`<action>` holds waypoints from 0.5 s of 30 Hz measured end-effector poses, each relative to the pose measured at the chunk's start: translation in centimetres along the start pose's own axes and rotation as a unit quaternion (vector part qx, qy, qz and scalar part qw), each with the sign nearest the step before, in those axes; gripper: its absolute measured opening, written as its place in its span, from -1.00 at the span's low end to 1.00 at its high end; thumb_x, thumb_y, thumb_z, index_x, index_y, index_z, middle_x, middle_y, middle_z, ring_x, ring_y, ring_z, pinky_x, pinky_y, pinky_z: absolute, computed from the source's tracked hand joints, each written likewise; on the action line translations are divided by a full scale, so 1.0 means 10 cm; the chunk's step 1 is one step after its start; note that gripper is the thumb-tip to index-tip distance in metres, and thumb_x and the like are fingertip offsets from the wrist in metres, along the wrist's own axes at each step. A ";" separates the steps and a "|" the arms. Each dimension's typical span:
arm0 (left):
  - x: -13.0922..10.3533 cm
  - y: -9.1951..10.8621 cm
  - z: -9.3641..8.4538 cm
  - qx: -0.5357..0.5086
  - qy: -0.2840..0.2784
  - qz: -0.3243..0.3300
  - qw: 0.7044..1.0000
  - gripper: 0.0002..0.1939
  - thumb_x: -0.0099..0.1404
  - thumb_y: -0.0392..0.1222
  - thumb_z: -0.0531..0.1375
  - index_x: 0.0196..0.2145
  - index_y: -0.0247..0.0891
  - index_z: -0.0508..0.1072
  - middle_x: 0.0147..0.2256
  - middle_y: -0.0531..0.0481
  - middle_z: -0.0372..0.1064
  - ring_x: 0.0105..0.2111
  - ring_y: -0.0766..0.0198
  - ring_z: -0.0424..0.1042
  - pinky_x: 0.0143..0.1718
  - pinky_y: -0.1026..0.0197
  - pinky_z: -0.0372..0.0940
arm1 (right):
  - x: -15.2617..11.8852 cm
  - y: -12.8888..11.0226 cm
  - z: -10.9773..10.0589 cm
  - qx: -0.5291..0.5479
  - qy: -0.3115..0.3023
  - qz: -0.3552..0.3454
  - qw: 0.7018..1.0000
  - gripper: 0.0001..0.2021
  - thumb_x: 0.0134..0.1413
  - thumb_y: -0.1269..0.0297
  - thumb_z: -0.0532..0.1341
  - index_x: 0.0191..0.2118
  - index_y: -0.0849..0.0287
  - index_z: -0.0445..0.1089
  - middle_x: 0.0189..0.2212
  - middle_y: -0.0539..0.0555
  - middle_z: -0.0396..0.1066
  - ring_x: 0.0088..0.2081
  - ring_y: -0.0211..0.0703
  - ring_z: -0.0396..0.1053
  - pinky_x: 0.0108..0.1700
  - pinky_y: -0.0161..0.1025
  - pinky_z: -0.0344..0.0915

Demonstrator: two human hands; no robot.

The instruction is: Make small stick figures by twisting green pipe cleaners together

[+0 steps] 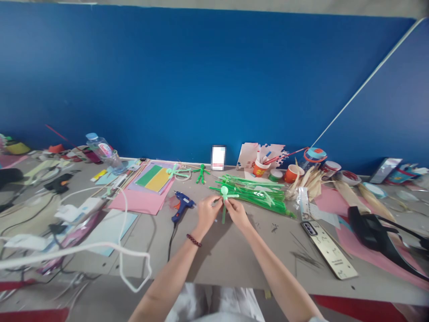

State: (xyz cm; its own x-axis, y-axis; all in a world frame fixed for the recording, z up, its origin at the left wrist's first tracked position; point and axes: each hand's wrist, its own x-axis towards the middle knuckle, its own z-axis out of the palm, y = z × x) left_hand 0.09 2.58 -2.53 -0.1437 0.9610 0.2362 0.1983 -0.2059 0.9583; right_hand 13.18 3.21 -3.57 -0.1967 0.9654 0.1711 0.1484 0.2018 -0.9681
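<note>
A light green stick figure with a round head, side arms and a long stem is held upright above the grey table. My left hand pinches it from the left, just under the head. On the other side, the fingertips of my right hand close on its middle. Behind it lies a bundle of green pipe cleaners in clear plastic. A darker green figure leans near the blue wall, and another pale green figure rests on coloured sheets. A blue glue gun lies left of my hands.
A phone stands against the wall. Paper cups with pens are behind the bundle. Another phone lies at right, beside a black stand. White cables, pink sheets and a bottle are at left.
</note>
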 end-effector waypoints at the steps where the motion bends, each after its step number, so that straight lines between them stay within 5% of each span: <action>1: -0.01 -0.01 0.02 -0.018 0.000 -0.015 1.000 -0.83 0.08 -0.08 0.23 -0.41 -0.17 0.56 -0.37 -0.09 0.50 -0.29 0.13 0.42 -0.17 0.16 0.24 | -0.01 0.01 0.01 -0.028 0.021 -0.011 0.999 -0.52 0.06 -0.16 0.03 -0.48 0.18 0.40 -0.54 0.07 0.35 -0.48 -0.15 0.26 -0.38 -0.25 0.21; 8: 0.00 -0.05 0.14 -0.167 -0.005 -0.123 0.978 -0.76 0.02 -0.05 0.26 -0.45 -0.30 0.53 -0.47 -0.05 0.47 -0.44 0.23 0.39 -0.39 0.22 0.27 | -0.06 0.04 0.06 -0.084 0.056 -0.044 0.994 -0.58 0.14 -0.04 0.00 -0.49 0.17 0.37 -0.55 0.04 0.31 -0.48 -0.16 0.24 -0.40 -0.29 0.15; 15: 0.03 -0.01 0.08 -0.159 0.026 -0.035 0.986 -0.76 0.06 -0.05 0.25 -0.37 -0.26 0.50 -0.33 -0.07 0.45 -0.26 0.22 0.39 -0.19 0.23 0.25 | -0.12 -0.02 0.09 -0.157 0.136 -0.062 0.976 -0.71 0.14 0.10 0.04 -0.37 0.15 0.40 -0.48 0.09 0.38 -0.48 -0.14 0.25 -0.39 -0.26 0.14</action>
State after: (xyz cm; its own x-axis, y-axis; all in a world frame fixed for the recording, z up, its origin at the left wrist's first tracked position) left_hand 0.78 3.03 -2.72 -0.1972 0.9660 0.1674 -0.1262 -0.1943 0.9728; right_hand 12.52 1.86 -3.77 0.0256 0.9296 0.3677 0.4380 0.3202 -0.8400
